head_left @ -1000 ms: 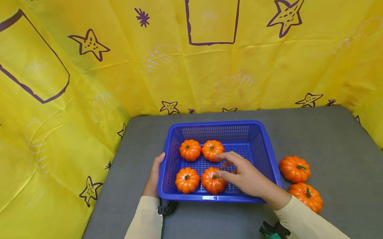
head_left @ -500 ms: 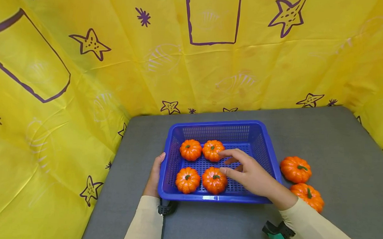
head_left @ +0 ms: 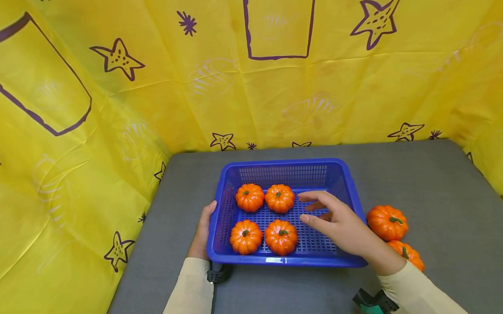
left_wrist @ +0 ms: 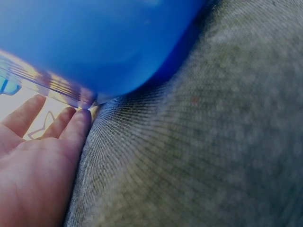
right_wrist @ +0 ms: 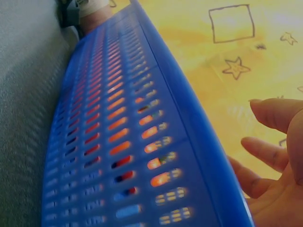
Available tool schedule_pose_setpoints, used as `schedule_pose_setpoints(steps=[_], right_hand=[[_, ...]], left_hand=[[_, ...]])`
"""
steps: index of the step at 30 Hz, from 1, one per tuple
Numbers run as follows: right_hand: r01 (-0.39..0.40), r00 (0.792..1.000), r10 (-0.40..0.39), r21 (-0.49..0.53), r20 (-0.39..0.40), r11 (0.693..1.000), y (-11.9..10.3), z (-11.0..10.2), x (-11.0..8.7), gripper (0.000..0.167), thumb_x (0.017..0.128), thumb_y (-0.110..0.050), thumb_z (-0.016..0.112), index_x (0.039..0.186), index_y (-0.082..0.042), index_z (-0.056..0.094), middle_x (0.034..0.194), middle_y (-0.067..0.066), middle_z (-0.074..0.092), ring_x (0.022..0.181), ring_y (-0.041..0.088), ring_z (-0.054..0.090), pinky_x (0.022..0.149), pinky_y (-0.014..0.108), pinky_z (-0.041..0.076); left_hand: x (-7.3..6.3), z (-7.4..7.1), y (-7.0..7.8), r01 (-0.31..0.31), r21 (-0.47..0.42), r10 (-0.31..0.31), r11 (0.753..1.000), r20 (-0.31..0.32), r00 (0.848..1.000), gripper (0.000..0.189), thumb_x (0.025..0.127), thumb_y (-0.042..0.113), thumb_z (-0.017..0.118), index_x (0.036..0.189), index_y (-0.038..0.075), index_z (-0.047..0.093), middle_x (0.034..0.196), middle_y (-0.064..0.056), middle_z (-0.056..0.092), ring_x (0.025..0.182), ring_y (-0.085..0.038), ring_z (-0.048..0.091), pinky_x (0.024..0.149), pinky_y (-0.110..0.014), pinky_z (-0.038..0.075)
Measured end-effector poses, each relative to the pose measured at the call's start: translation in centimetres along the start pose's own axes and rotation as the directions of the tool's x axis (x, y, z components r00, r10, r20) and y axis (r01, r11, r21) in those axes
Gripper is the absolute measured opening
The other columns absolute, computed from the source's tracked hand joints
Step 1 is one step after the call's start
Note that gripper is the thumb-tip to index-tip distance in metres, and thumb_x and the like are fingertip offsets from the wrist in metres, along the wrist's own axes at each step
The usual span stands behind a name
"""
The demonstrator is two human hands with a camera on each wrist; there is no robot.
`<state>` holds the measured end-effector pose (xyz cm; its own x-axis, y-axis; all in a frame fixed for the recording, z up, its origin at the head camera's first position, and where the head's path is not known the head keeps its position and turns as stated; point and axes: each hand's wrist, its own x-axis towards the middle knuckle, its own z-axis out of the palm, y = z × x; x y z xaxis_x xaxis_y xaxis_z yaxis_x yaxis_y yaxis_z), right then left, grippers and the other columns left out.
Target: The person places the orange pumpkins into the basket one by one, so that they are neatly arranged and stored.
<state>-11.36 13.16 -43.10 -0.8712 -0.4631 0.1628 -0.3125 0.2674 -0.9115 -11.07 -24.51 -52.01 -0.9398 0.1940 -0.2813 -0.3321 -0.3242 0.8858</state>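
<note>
A blue plastic basket (head_left: pixel 280 260) with slotted walls holds several small orange pumpkins with green stems, among them a front-right pumpkin (head_left: pixel 281 237) and a back-right pumpkin (head_left: pixel 279 198). Against the basket's left side rests my left hand (head_left: pixel 202 232), its fairly straight fingers touching the wall in the left wrist view. Over the basket's right half hovers my right hand (head_left: pixel 341 224), fingers spread and slightly bent, holding nothing. It is apart from the pumpkins in the basket. The right wrist view shows the basket's slotted front wall (right_wrist: pixel 113 118) and that hand's fingers beyond the rim.
Outside the basket, to its right, a pumpkin (head_left: pixel 387 223) and another pumpkin (head_left: pixel 409 254) lie on the grey table (head_left: pixel 436 184). The forearm partly covers the nearer one. Yellow cloth (head_left: pixel 270 106) with purple drawings encloses the back and sides.
My right hand has moved right, away from the front-right and back-right pumpkins, which stay in place. The left hand and the basket have not moved.
</note>
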Motion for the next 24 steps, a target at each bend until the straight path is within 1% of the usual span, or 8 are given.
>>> schedule_pose_setpoints(steps=[5, 9, 15, 20, 24], right_hand=[[0.003, 1.0, -0.003, 0.008, -0.015, 1.0, 0.0, -0.7, -0.4, 0.039, 0.107, -0.014, 0.072, 0.145, -0.011, 0.064, 0.145, 0.01, 0.062, 0.122, 0.032, 0.065, 0.093, 0.041, 0.058], [-0.01, 1.0, 0.009, -0.008, -0.026, 1.0, -0.2, -1.2, -0.7, 0.041, 0.106, -0.014, 0.072, 0.146, -0.009, 0.063, 0.145, 0.015, 0.062, 0.122, 0.034, 0.065, 0.092, 0.039, 0.058], [-0.025, 0.999, 0.024, -0.035, -0.046, 0.999, 0.2, -1.7, -1.2, 0.041, 0.106, -0.014, 0.073, 0.146, -0.009, 0.064, 0.144, 0.012, 0.062, 0.123, 0.035, 0.064, 0.09, 0.036, 0.058], [-0.006, 0.999, 0.004, -0.028, -0.05, 1.0, 0.4, -2.0, -1.7, 0.039, 0.106, -0.012, 0.073, 0.144, -0.01, 0.065, 0.143, 0.011, 0.063, 0.121, 0.035, 0.064, 0.088, 0.035, 0.059], [0.007, 0.997, -0.009, -0.032, -0.073, 0.999, 0.4, -2.5, -2.4, 0.04, 0.106, -0.009, 0.072, 0.145, -0.011, 0.065, 0.142, 0.011, 0.064, 0.12, 0.03, 0.064, 0.087, 0.033, 0.059]], left_hand=[[0.1, 0.0, -0.1, -0.01, -0.003, 0.01, 1.0, 0.002, 1.0, 0.079, 0.107, 0.063, 0.038, 0.169, 0.014, 0.036, 0.157, -0.019, 0.051, 0.131, -0.031, 0.059, 0.108, -0.045, 0.05], [0.1, 0.1, -0.1, -0.002, -0.015, 0.002, 1.0, -0.009, 1.0, 0.078, 0.107, 0.062, 0.039, 0.167, 0.014, 0.039, 0.155, -0.019, 0.053, 0.129, -0.03, 0.06, 0.107, -0.045, 0.051], [0.0, 0.1, 0.1, -0.005, -0.022, 0.005, 1.0, -0.007, 1.0, 0.079, 0.106, 0.062, 0.038, 0.167, 0.012, 0.038, 0.153, -0.018, 0.055, 0.127, -0.029, 0.061, 0.106, -0.044, 0.051], [-0.1, 0.1, 0.2, 0.001, -0.015, -0.001, 1.0, -0.013, 1.0, 0.08, 0.106, 0.062, 0.038, 0.168, 0.011, 0.037, 0.153, -0.018, 0.054, 0.127, -0.028, 0.061, 0.106, -0.043, 0.052], [-0.1, 0.1, 0.2, 0.01, -0.019, -0.01, 1.0, -0.018, 1.0, 0.079, 0.106, 0.061, 0.039, 0.167, 0.012, 0.038, 0.153, -0.018, 0.055, 0.127, -0.028, 0.061, 0.105, -0.043, 0.052]])
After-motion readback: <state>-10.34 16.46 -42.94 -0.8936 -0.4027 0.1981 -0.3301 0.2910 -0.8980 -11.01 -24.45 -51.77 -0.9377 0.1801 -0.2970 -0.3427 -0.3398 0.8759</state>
